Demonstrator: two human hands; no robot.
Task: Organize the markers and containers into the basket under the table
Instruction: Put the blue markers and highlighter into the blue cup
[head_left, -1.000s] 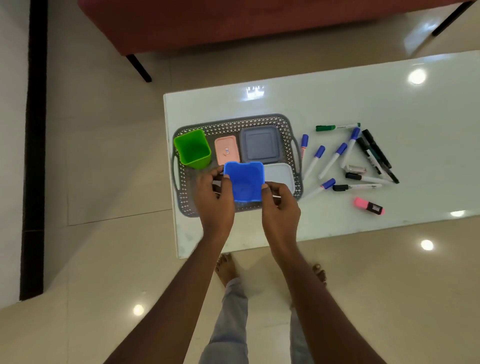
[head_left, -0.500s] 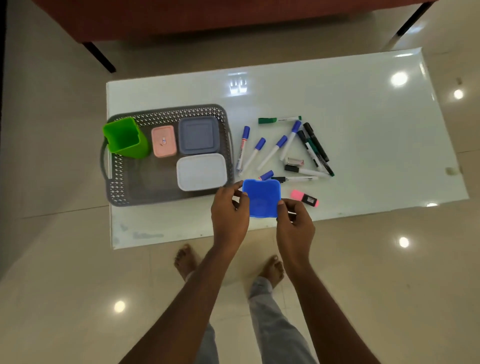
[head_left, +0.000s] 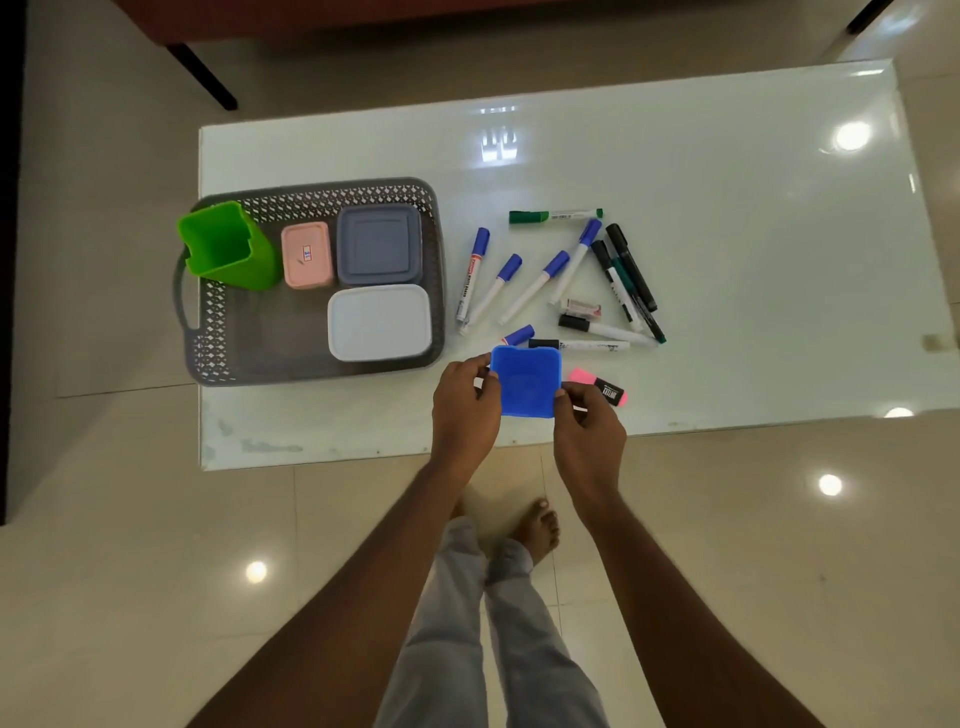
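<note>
Both hands hold a blue square cup (head_left: 525, 380) over the table's near edge, my left hand (head_left: 464, 410) on its left rim and my right hand (head_left: 589, 428) on its right rim. The grey perforated basket (head_left: 236, 353) sits on the table's left end with a green cup (head_left: 223, 244), a pink box (head_left: 307, 254), a grey lidded box (head_left: 378, 244) and a white lidded box (head_left: 380, 322) inside. Several blue-capped markers (head_left: 530, 286), black markers (head_left: 628, 270), a green marker (head_left: 553, 215) and a pink highlighter (head_left: 602, 391) lie scattered right of the basket.
The white glossy table (head_left: 701, 208) stands on a shiny tiled floor. A red-brown sofa with black legs (head_left: 202, 73) runs behind the table. My legs and bare feet (head_left: 530, 535) are just in front of the table's near edge.
Both hands carried the blue cup out of the basket's front area and rightward, to beside the markers. The view shifted right with them.
</note>
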